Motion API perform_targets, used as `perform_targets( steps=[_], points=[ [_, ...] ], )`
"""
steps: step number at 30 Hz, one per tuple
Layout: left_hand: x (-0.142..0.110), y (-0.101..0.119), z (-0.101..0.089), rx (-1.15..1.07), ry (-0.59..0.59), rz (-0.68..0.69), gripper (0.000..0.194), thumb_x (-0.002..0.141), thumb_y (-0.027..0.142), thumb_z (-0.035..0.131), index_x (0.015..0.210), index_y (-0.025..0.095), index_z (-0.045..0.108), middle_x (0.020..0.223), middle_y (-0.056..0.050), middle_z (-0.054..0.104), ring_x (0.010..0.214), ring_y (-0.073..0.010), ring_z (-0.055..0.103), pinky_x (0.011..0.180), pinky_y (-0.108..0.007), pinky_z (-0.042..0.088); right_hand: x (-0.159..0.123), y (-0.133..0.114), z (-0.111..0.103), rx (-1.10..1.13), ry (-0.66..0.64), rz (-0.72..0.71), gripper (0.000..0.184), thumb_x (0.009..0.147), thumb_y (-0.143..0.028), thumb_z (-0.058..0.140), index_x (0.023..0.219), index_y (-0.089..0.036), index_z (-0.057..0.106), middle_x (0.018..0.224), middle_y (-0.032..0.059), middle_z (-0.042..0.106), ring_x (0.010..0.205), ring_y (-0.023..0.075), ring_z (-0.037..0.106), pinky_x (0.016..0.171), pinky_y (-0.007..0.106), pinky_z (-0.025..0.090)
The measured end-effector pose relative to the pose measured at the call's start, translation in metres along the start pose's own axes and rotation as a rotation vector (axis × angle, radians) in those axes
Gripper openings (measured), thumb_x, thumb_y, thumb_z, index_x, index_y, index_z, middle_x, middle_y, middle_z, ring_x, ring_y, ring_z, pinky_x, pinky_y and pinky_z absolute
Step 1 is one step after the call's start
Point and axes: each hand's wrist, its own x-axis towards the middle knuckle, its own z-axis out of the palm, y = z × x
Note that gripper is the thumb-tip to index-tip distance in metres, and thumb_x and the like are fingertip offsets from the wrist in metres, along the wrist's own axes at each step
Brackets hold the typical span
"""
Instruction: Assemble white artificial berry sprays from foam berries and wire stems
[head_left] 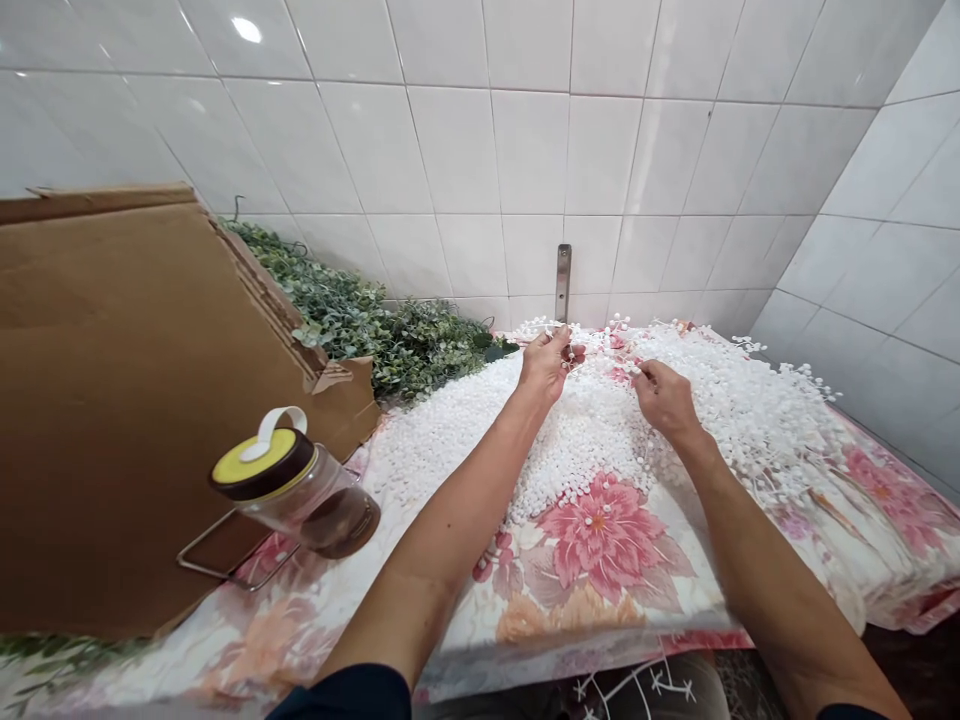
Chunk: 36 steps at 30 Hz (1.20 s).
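Observation:
My left hand (546, 362) is closed around a thin white berry sprig (571, 340) near the back of the table. A short way to its right, my right hand (666, 402) is pinched shut, its fingertips by small white bits; what exactly it grips is too small to make out. Below and around both hands spreads a heap of loose white berries (450, 430). Bunches of white berry stems (780, 425) lie to the right of my right hand.
A flowered tablecloth (600, 540) covers the table. At left stand a cardboard sheet (112, 400) and a yellow-lidded jar (300, 490) with brown liquid, beside a metal wire frame (202, 572). Green foliage (420, 345) lies along the tiled wall (450, 150), which carries a metal bracket (563, 280).

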Motion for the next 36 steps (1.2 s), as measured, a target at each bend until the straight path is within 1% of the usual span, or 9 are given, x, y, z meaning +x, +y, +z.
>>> perform_targets(
  steps=[7, 10, 13, 17, 21, 26, 30, 34, 36],
  points=[
    [-0.011, -0.037, 0.010, -0.014, -0.105, -0.080, 0.028, 0.083, 0.023, 0.083, 0.079, 0.015, 0.056, 0.071, 0.003, 0.059, 0.068, -0.0150, 0.071, 0.084, -0.036, 0.058, -0.003, 0.003, 0.009, 0.062, -0.085, -0.108, 0.020, 0.086, -0.027, 0.060, 0.099, -0.022, 0.074, 0.105, 0.0100, 0.079, 0.099, 0.0285, 0.072, 0.089, 0.040, 0.054],
    [-0.014, -0.041, 0.010, -0.024, -0.146, -0.093, 0.026, 0.084, 0.023, 0.082, 0.081, 0.015, 0.057, 0.071, 0.003, 0.060, 0.070, -0.0149, 0.072, 0.085, -0.035, 0.058, -0.003, 0.002, 0.006, 0.000, -0.098, -0.042, 0.023, 0.086, -0.026, 0.059, 0.101, -0.022, 0.076, 0.106, 0.0096, 0.080, 0.096, 0.0275, 0.072, 0.089, 0.039, 0.053],
    [-0.015, -0.039, 0.010, -0.018, -0.153, -0.106, 0.027, 0.083, 0.023, 0.083, 0.080, 0.014, 0.058, 0.073, 0.002, 0.060, 0.068, -0.0139, 0.071, 0.080, -0.033, 0.058, -0.002, 0.002, 0.003, -0.076, -0.111, 0.068, 0.026, 0.088, -0.029, 0.058, 0.102, -0.022, 0.078, 0.095, 0.0080, 0.080, 0.082, 0.0251, 0.071, 0.083, 0.036, 0.052],
    [-0.014, -0.022, 0.011, 0.047, -0.073, -0.130, 0.027, 0.082, 0.022, 0.084, 0.080, 0.015, 0.058, 0.068, 0.004, 0.058, 0.057, -0.0078, 0.062, 0.069, -0.025, 0.055, 0.001, 0.012, -0.003, -0.268, -0.042, 0.241, 0.029, 0.088, -0.033, 0.054, 0.096, -0.019, 0.079, 0.082, 0.0103, 0.077, 0.078, 0.0263, 0.068, 0.077, 0.034, 0.049],
    [-0.013, 0.013, 0.008, 0.025, -0.068, -0.040, 0.024, 0.082, 0.022, 0.083, 0.084, 0.016, 0.059, 0.067, 0.006, 0.056, 0.053, -0.0053, 0.056, 0.062, -0.022, 0.052, 0.005, 0.029, -0.016, -0.374, 0.082, 0.404, 0.038, 0.090, -0.030, 0.050, 0.110, -0.012, 0.078, 0.091, 0.0182, 0.078, 0.088, 0.0315, 0.070, 0.084, 0.038, 0.048],
    [-0.014, 0.039, -0.001, 0.127, -0.147, -0.025, 0.026, 0.077, 0.024, 0.085, 0.084, 0.015, 0.062, 0.073, 0.003, 0.060, 0.050, -0.0043, 0.053, 0.052, -0.020, 0.046, 0.009, 0.041, -0.031, -0.387, 0.137, 0.463, 0.045, 0.096, -0.033, 0.048, 0.119, -0.006, 0.076, 0.105, 0.0242, 0.077, 0.103, 0.0363, 0.070, 0.095, 0.044, 0.047],
    [-0.007, 0.042, -0.011, 0.333, -0.210, 0.124, 0.022, 0.079, 0.024, 0.081, 0.075, 0.016, 0.061, 0.063, 0.005, 0.052, 0.040, -0.0023, 0.037, 0.040, -0.020, 0.024, 0.011, 0.047, -0.039, -0.473, 0.093, 0.502, 0.044, 0.096, -0.032, 0.048, 0.115, -0.007, 0.078, 0.101, 0.0255, 0.077, 0.100, 0.0369, 0.071, 0.091, 0.044, 0.049],
    [0.002, 0.043, -0.022, 0.652, -0.121, 0.417, 0.014, 0.077, 0.019, 0.078, 0.072, 0.018, 0.065, 0.061, 0.005, 0.054, 0.043, -0.0049, 0.046, 0.045, -0.021, 0.032, 0.011, 0.049, -0.039, -0.498, -0.040, 0.474, 0.042, 0.096, -0.029, 0.049, 0.121, -0.009, 0.076, 0.111, 0.0252, 0.076, 0.103, 0.0368, 0.071, 0.090, 0.045, 0.049],
    [0.005, 0.042, -0.024, 0.726, -0.106, 0.492, 0.009, 0.078, 0.018, 0.076, 0.074, 0.019, 0.068, 0.065, 0.004, 0.058, 0.046, -0.0066, 0.054, 0.049, -0.020, 0.037, 0.010, 0.046, -0.036, -0.481, -0.112, 0.438, 0.038, 0.093, -0.028, 0.055, 0.118, -0.012, 0.078, 0.110, 0.0225, 0.077, 0.103, 0.0357, 0.072, 0.090, 0.043, 0.050]
  ],
)
